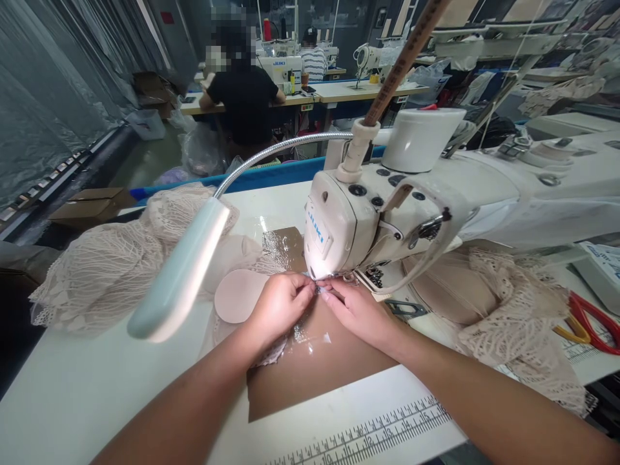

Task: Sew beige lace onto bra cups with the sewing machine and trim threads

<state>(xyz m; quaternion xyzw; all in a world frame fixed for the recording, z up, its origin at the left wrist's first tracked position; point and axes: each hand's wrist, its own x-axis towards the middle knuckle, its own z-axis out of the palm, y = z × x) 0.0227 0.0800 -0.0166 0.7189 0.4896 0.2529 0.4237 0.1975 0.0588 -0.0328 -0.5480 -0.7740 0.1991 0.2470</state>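
My left hand (284, 300) is closed, thumb and fingers pinching right beside the needle area of a white sewing machine (339, 219). Beneath it lies a beige lace garment piece (274, 354) with a smooth, rounded bra cup (237, 296), partly covered by the hand and wrist. From the other side, my right hand (357, 310) reaches in with its fingers pressed together, its tips almost meeting the left ones. A small bluish bit shows between the fingertips, too small to name. The needle and presser foot are mostly hidden. Brown board (329, 368), shiny with tape, lies under both hands.
A lit gooseneck lamp (181, 274) hangs at left. Lace garments lie in a heap (111, 265) at left and another pile (518, 323) at right, near red-handled scissors (595, 323). A printed ruler (368, 442) runs along the front. A person (247, 97) sits ahead at another machine.
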